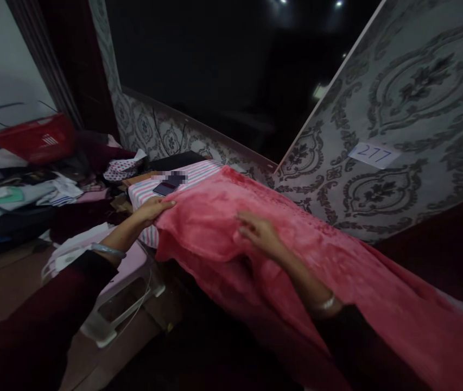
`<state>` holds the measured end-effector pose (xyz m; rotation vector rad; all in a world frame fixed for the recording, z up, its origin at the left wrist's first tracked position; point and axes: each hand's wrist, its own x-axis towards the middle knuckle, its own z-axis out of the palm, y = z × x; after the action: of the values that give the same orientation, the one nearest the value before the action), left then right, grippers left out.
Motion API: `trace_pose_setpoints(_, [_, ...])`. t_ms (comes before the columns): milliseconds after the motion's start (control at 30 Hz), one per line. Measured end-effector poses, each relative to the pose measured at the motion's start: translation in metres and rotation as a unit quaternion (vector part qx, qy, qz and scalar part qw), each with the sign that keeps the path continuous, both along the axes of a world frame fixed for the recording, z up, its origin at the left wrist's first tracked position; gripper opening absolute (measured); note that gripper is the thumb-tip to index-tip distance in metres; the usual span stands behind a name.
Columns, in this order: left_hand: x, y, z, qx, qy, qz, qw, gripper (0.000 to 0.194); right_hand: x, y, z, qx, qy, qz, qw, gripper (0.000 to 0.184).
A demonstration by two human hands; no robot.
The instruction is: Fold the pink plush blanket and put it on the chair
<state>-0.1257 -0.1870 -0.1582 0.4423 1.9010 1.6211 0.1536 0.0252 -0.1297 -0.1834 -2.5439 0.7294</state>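
A pinkish-red plush blanket (337,271) lies along a long surface beneath the wall screen, its near side hanging down in folds. My left hand (152,210) is closed on the blanket's left corner, thumb on top. Closer to the middle, my right hand (259,231) has its fingers bent around a raised part of the blanket's near edge; its fingertips partly hide the cloth they pinch. Just beyond my left hand, a dark flat phone-like object (168,185) rests on a striped cloth (202,171) at the surface's left end.
A pink and white plastic stool (127,266) stands below my left forearm. Heaped clothes (31,195) and a red basket (36,138) fill the left side. A large dark screen (223,70) hangs on patterned wallpaper, with a paper marked 277 (373,155) to its right.
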Motion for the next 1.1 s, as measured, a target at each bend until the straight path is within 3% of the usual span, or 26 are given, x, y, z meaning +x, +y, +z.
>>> trace_pose_setpoints(67, [-0.008,-0.007,-0.018,-0.017,-0.008,-0.02,1.0,0.05,0.043,-0.027,-0.046,0.035,0.011,-0.046,0.998,0.035])
trace_pose_setpoints(167, [-0.017,-0.011,-0.029,-0.056,0.021,-0.044,0.997,0.05,0.093,-0.058,-0.083,0.056,0.009,-0.152,0.987,0.046])
trace_pose_setpoints(233, [-0.022,-0.01,-0.03,-0.101,0.09,-0.051,0.989,0.044,0.112,-0.072,-0.096,0.061,-0.008,-0.209,0.976,0.054])
trace_pose_setpoints(300, [-0.025,-0.008,-0.026,-0.167,0.203,-0.056,0.963,0.035,0.121,-0.078,-0.105,0.054,-0.009,-0.242,0.969,0.059])
trace_pose_setpoints(467, [-0.026,-0.004,-0.009,-0.301,0.442,-0.054,0.843,0.026,0.133,-0.055,-0.115,-0.012,0.014,-0.26,0.965,0.053])
trace_pose_setpoints(533, [-0.026,0.002,-0.001,-0.297,0.47,-0.037,0.83,0.024,0.14,-0.035,-0.105,-0.038,0.017,-0.267,0.963,0.044])
trace_pose_setpoints(600, [-0.025,0.015,0.01,-0.242,0.443,-0.028,0.863,0.021,0.147,-0.012,-0.084,-0.05,0.038,-0.287,0.956,0.038])
trace_pose_setpoints(667, [-0.024,0.035,0.024,-0.168,0.391,-0.033,0.904,0.022,0.154,0.008,-0.05,-0.035,0.086,-0.324,0.942,0.034])
trace_pose_setpoints(733, [-0.022,0.057,0.039,-0.066,0.33,-0.032,0.941,0.027,0.16,0.023,-0.011,0.016,0.163,-0.368,0.915,0.03])
trace_pose_setpoints(800, [-0.022,0.077,0.051,0.047,0.288,-0.021,0.956,0.031,0.167,0.027,0.023,0.1,0.251,-0.402,0.875,0.026])
trace_pose_setpoints(867, [-0.024,0.089,0.055,0.112,0.274,-0.004,0.955,0.03,0.172,0.024,0.037,0.183,0.276,-0.409,0.851,0.024])
trace_pose_setpoints(900, [-0.026,0.092,0.053,0.091,0.287,-0.006,0.953,0.028,0.174,0.02,0.034,0.21,0.263,-0.402,0.852,0.025])
trace_pose_setpoints(967, [-0.029,0.091,0.041,-0.019,0.32,-0.028,0.947,0.023,0.177,0.011,0.008,0.223,0.202,-0.374,0.877,0.026])
trace_pose_setpoints(1033, [-0.031,0.084,0.022,-0.125,0.333,-0.055,0.933,0.023,0.181,0.004,-0.035,0.186,0.12,-0.327,0.919,0.029])
trace_pose_setpoints(1100, [-0.03,0.075,0.002,-0.173,0.333,-0.069,0.924,0.026,0.185,-0.001,-0.079,0.15,0.069,-0.306,0.938,0.032])
